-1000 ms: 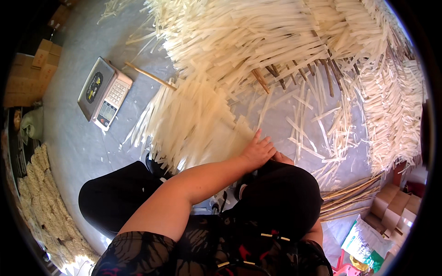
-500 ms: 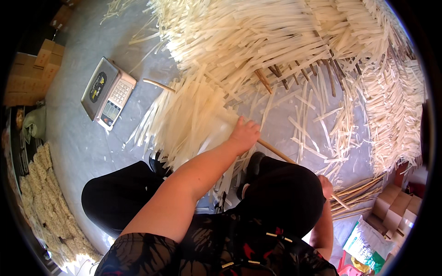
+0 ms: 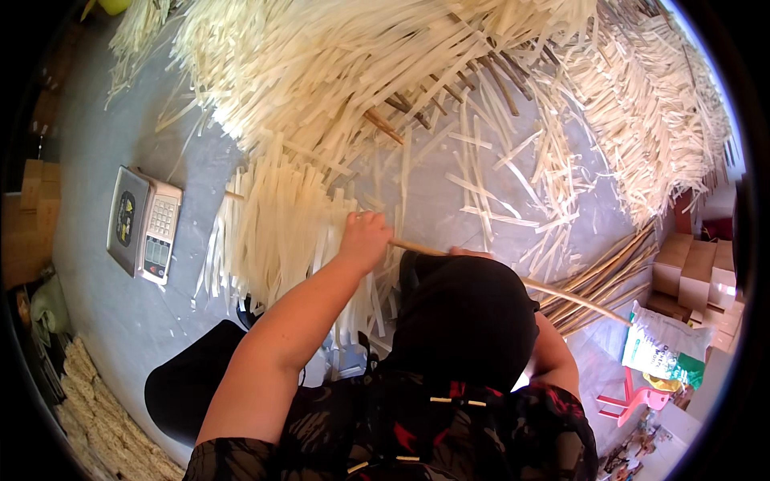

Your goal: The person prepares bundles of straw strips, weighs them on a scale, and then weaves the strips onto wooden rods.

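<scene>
My left hand [image 3: 365, 239] is closed around a long wooden stick [image 3: 577, 297] at the edge of a hanging bundle of pale flat strips [image 3: 281, 232], which lie across the stick. Further along it, my right hand [image 3: 469, 252] is on the stick, largely hidden behind my raised dark-clad knee [image 3: 461, 313]. The stick slants down to the right, its far end reaching near a white sack [image 3: 670, 341].
Large piles of strips on sticks [image 3: 345, 56] fill the back and right [image 3: 642, 112]. A scale [image 3: 144, 224] sits left. Loose sticks [image 3: 593, 268], cartons [image 3: 694, 280] and a red stool [image 3: 630, 397] are right; crinkly bundles [image 3: 100, 401] are lower left.
My view has swung rightward. The stick has emerged from the strips toward the right. My right hand has moved from the stick's outer end back inward along it, near the knee.
</scene>
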Motion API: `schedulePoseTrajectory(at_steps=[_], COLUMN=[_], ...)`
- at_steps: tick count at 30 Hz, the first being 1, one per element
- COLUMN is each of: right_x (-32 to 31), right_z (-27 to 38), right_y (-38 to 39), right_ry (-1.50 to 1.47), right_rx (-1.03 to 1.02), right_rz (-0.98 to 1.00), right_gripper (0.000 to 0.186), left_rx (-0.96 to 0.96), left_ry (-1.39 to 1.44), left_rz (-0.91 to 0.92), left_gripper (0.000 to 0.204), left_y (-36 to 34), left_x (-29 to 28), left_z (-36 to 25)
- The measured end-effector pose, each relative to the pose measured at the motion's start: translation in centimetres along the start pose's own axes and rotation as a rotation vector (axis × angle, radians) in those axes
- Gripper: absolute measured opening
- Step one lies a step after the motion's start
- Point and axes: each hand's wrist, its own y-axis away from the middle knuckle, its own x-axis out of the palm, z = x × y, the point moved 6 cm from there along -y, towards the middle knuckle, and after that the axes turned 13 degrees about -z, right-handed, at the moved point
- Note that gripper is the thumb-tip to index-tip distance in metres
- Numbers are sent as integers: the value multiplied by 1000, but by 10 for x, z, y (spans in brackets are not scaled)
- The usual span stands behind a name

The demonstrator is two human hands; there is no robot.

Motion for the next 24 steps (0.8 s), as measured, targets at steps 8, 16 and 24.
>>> schedulePoseTrajectory(at_steps=[8,16,24], right_x=[-127,-6,-158], right_z=[-152,-70,-250], right_y=[70,6,93], right_ry=[836,534,843], right_rx=[-122,-249,310], right_rz=[-223,-90,-312], right_gripper=[19,36,37], left_rx=[-96,-33,-135], left_ry=[30,77,-20], left_rz=[68,6,190], left_gripper=[13,14,29], left_y=[14,15,36], left_x=[14,8,13], left_z=[28,23,69])
